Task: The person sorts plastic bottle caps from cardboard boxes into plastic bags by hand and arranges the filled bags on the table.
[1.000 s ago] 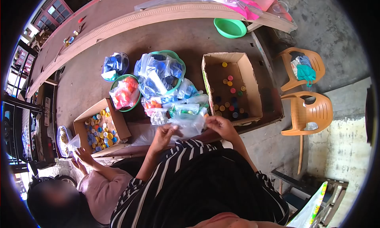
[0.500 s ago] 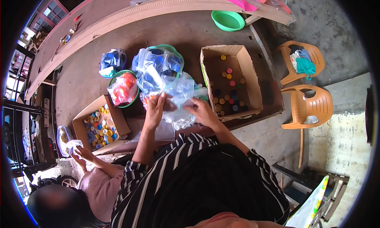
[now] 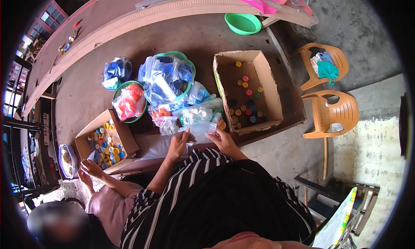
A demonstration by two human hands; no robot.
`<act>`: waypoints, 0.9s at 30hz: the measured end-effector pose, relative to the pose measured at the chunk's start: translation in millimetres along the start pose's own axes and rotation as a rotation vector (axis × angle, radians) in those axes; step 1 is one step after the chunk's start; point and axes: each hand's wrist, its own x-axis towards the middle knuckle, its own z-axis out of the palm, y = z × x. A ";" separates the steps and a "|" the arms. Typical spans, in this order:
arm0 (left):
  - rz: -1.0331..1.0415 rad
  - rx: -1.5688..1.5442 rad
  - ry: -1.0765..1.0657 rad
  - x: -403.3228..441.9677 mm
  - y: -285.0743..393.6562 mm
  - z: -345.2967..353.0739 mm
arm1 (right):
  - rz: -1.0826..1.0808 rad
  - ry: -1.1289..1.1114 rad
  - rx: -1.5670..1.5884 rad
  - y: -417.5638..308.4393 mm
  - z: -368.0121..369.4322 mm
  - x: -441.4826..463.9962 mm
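A clear plastic bag [image 3: 201, 130] is stretched between my two hands near the table's front edge. My left hand [image 3: 178, 144] pinches its left side, and my right hand [image 3: 223, 142] grips the right side. Just beyond lie bags with white caps [image 3: 194, 115] and orange caps [image 3: 161, 112]. Farther back, a green basin [image 3: 190, 63] holds bags of blue caps [image 3: 166, 74]. Red-orange caps in a bag [image 3: 129, 102] fill another basin to the left.
A large cardboard box [image 3: 270, 89] with scattered caps stands right. A smaller box [image 3: 126, 134] of mixed caps is at left, beside a co-worker's hands [image 3: 93, 169]. A green basin [image 3: 243, 23] sits at the back. Orange chairs [image 3: 337, 115] stand on the right.
My hands have lowered the clear bag from above the pile toward the table edge, holding it flatter. The co-worker's hands have shifted slightly toward the small box.
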 end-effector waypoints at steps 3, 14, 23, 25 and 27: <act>-0.079 0.022 0.019 -4.5 -9.7 2.8 | 0.093 0.073 0.014 11.2 2.5 -1.7; -0.203 -0.086 0.040 5.4 -24.5 2.4 | -0.460 -0.033 -0.922 -61.7 9.3 1.5; -0.052 0.131 0.251 2.5 -28.5 3.2 | -0.564 -0.099 -1.010 -17.6 16.3 14.6; -0.070 0.133 0.203 -1.6 -16.7 0.2 | -0.569 -0.091 -0.982 -6.5 18.3 19.7; 0.071 0.347 0.232 -13.5 9.3 0.0 | -0.552 -0.095 -0.942 -5.0 19.7 20.8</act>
